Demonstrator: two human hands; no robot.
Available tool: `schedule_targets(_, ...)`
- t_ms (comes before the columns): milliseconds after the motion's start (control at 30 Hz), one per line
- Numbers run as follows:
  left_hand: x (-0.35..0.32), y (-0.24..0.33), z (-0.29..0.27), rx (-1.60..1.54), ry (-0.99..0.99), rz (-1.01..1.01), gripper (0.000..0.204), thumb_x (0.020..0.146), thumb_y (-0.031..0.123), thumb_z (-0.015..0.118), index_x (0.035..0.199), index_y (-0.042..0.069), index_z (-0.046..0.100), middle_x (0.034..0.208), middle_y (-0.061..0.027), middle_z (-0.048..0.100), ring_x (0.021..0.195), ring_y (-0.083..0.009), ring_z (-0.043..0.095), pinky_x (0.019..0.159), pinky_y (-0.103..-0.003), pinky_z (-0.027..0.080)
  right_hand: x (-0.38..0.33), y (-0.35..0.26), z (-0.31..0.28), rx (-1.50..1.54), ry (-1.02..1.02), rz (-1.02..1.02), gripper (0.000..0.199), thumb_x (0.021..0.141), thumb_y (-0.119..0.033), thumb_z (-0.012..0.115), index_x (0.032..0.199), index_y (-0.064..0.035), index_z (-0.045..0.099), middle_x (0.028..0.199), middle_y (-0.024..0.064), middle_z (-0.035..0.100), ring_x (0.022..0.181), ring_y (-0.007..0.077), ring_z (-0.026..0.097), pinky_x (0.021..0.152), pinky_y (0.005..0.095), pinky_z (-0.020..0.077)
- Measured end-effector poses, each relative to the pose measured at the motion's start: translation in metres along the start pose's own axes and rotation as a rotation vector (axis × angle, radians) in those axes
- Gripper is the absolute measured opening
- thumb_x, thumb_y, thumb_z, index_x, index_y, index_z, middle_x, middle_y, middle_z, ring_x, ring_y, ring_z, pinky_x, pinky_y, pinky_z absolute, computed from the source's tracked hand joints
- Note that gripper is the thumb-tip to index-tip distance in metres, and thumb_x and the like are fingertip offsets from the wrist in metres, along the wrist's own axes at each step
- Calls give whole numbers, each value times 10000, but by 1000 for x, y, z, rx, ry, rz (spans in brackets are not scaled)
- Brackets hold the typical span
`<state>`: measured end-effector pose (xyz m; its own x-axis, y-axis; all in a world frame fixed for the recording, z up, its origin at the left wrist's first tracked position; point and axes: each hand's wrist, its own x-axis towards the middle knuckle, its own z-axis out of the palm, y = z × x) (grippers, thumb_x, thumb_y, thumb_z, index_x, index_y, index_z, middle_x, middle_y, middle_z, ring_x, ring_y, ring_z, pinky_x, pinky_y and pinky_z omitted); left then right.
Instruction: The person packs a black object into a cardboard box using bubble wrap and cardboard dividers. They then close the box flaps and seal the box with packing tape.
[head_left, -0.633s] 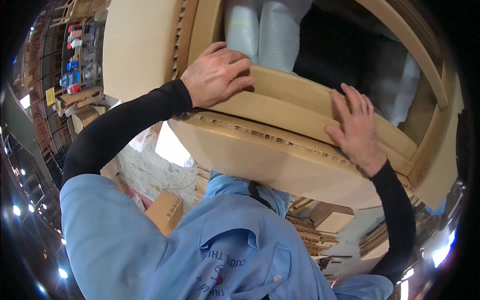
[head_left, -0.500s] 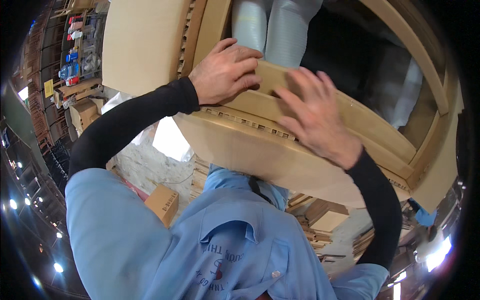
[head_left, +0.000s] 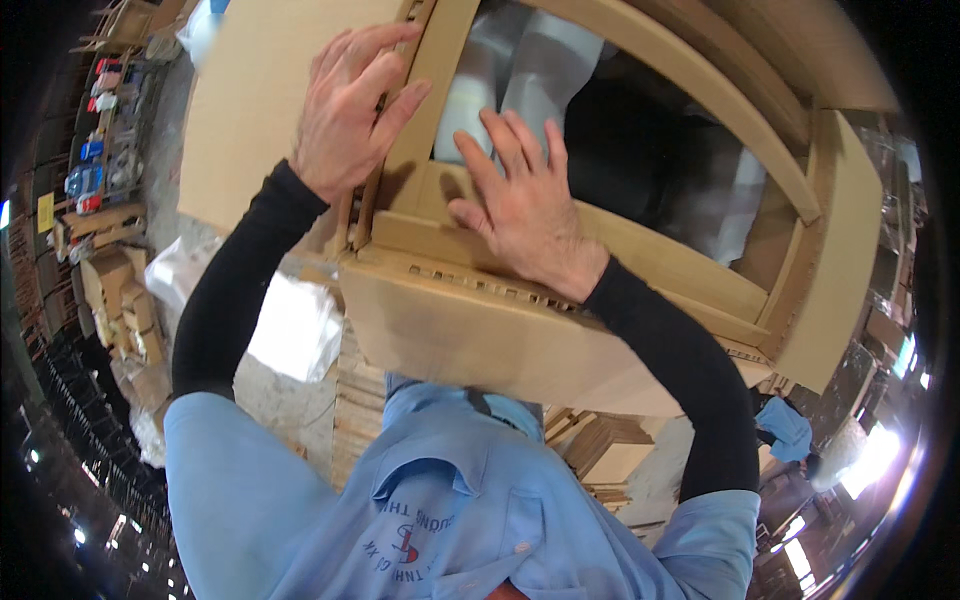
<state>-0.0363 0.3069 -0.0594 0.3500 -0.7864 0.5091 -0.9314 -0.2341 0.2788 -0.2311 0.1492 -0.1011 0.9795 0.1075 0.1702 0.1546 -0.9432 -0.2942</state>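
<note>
The left hand (head_left: pixel 350 105) curls its fingers over the upright corrugated flap (head_left: pixel 270 110) at the corner of the large cardboard box (head_left: pixel 520 340), gripping its edge. The right hand (head_left: pixel 520 205) lies open, fingers spread flat on the folded inner rim. The box is matte brown board held against the chest, with white wrapped goods (head_left: pixel 505 85) showing inside

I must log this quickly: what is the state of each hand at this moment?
Left hand: fingers curled on the upright flap of the cardboard box, gripping it.
Right hand: open, flat on the box's folded flap, holding nothing.
</note>
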Motion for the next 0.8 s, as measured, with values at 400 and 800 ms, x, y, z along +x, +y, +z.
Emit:
schedule_targets(400, 93, -35, 83, 225, -186, -212, 661, 752, 340, 836, 1272, 49, 549, 1533, -181, 394, 1412, -382, 388, 1168, -570, 301, 24, 136, -59, -265, 209, 231, 831, 749, -242, 822, 1486, -131, 454, 1483, 217, 424, 1379, 403, 410, 1168, 589, 293)
schedule_targets(800, 127, -48, 99, 234, 67, -259, 741, 700, 328, 861, 1300, 36, 537, 1637, -256, 187, 1506, -441, 223, 1188, -616, 251, 43, 278, -134, -613, 300, 126, 632, 863, 24, 550, 1462, -176, 520, 1016, 98, 608, 876, 312, 657, 746, 415, 558)
